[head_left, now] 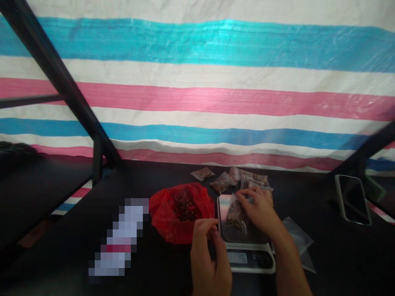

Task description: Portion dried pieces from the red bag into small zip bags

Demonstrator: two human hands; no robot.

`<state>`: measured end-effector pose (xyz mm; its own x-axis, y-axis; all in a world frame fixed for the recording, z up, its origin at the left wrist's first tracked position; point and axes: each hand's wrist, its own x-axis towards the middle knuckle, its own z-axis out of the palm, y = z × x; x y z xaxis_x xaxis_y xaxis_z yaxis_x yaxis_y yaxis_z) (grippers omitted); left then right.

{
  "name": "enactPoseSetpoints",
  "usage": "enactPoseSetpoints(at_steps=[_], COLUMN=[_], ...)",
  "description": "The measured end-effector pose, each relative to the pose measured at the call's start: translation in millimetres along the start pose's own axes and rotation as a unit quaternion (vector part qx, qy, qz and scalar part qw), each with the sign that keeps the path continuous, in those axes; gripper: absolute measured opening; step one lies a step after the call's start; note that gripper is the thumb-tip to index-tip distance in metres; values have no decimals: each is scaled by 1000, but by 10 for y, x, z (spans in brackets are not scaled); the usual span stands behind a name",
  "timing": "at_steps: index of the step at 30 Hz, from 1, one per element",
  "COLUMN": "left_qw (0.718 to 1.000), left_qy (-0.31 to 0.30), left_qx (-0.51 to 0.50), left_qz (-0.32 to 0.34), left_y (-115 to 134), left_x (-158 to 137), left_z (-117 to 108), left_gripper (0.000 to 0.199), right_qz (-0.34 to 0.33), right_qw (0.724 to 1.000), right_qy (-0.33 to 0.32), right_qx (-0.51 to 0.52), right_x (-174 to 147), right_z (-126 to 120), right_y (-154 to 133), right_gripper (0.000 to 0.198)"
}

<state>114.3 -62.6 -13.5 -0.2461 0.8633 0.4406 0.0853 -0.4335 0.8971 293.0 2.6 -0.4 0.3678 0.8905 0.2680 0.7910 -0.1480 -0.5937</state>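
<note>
A small clear plastic bag (pixel 236 216) of brownish bits lies on the metal plate of a white digital scale (pixel 251 266). The display seems to read 10.6. My right hand (pixel 258 209) reaches over the plate, thumb and fingers closed at the bag's upper edge. By the scale's left edge is my left hand (pixel 210 257), its fingers loosely bent, thumb and forefinger apart, with nothing visible between them. Just beyond it sits an opened red plastic bag (pixel 166 230) holding loose brown pieces (pixel 188 212) and a small clear cup (pixel 181 197).
Several filled bags, one a separate small packet (pixel 203 173), lie behind the scale. Flat clear bags (pixel 298 238) rest right of it. A phone (pixel 353 199) stands far right. A blurred-out item (pixel 120 238) lies left. Striped sheeting (pixel 216 98) hangs behind the black table (pixel 160 267).
</note>
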Motion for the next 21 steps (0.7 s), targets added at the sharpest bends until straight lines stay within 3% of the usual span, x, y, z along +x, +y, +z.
enactPoseSetpoints(at_steps=[3,7,10,12,15,18,21], left_qw=[1000,1000,989,967,923,845,791], left_qy=[7,-23,-113,-147,-54,79,147], left_qx=[-5,2,-30,-99,-217,-299,-348], left_qz=[6,5,-90,-182,-313,-436,-481], left_y=[-37,-84,-82,-69,-43,-4,24], left_x=[36,148,225,248,262,301,359], left_z=[-29,-94,-81,-23,93,158,156], left_gripper=[15,15,29,33,37,37,46], right_qz=[-8,-71,-103,-113,-91,-56,-72], right_qw=[999,979,950,941,933,935,945], right_qy=[-9,-51,-114,-115,-99,-103,-128], right_qx=[38,186,271,299,334,336,293], right_x=[7,-36,-104,-146,-182,-193,-193], right_z=[-52,-215,-295,-280,-169,-31,77], right_y=[-36,-253,-529,-697,-855,-910,-938], right_gripper=[25,26,22,20,24,35,28])
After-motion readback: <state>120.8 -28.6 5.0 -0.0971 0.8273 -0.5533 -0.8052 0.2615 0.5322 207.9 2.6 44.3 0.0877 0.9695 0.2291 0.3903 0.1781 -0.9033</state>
